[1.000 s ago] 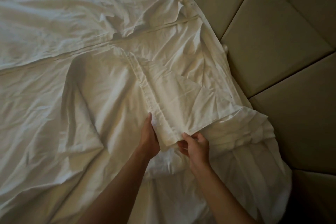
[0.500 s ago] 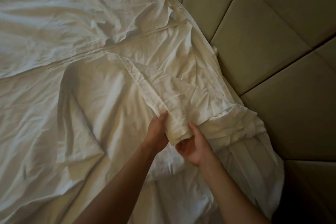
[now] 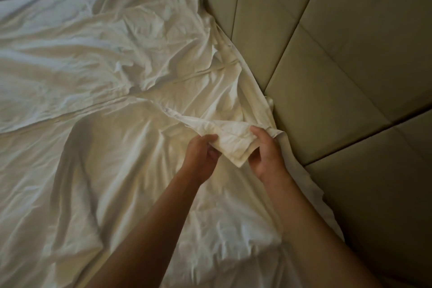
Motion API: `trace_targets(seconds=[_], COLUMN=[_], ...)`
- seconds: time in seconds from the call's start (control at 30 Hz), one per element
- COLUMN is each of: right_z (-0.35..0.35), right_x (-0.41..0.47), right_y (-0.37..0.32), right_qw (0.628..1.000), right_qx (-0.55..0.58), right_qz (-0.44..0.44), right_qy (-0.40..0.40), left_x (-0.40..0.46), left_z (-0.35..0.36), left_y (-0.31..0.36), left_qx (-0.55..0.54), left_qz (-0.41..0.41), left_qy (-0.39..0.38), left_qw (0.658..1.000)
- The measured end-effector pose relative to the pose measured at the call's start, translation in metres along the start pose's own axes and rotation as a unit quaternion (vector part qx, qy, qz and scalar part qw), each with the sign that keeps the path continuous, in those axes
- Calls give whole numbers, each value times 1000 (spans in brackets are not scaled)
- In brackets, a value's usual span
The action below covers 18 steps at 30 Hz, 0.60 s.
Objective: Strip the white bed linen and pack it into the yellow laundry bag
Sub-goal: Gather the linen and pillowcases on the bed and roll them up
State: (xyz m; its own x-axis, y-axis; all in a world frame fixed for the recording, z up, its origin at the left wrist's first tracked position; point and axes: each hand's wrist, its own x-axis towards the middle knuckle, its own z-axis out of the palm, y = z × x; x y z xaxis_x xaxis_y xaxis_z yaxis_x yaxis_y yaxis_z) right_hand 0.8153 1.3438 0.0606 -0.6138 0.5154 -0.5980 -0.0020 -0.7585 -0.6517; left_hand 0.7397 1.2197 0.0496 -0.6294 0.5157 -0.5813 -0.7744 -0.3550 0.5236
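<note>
From the head view, we held a corner of the white sheet (image 3: 233, 141) with both hands, close to the padded headboard (image 3: 339, 65). Our left hand (image 3: 202, 156) had its fingers curled around the left side of the corner, and the thumb lay on top of the cloth. Our right hand (image 3: 266, 154) pinched the right side, with the thumb above and the other fingers bent under the fold, so both hands were closed on the fabric and not spread flat. The corner was lifted a little above the mattress, while the rest of the linen lay wrinkled over the bed (image 3: 93, 170), and one edge went down beside the headboard. The yellow laundry bag was not visible in this view.

In our judgement, the step was to pull this corner free. To do it well, we should have drawn the cloth up and towards us, away from the headboard, with both grips firm, and then gathered the sheet into a bundle, so that no edge stayed caught in the gap.
</note>
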Motion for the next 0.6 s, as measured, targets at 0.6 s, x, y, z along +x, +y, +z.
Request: trace_targets(seconds=[0.6], right_z=[47], right_x=[233], right_y=[-118], right_qw=[998], right_qx=[-49], right_qz=[48], right_qy=[11], left_x=[200], left_z=[108], left_y=[70], left_qx=[154], left_qz=[96], left_qy=[63], left_qw=[981])
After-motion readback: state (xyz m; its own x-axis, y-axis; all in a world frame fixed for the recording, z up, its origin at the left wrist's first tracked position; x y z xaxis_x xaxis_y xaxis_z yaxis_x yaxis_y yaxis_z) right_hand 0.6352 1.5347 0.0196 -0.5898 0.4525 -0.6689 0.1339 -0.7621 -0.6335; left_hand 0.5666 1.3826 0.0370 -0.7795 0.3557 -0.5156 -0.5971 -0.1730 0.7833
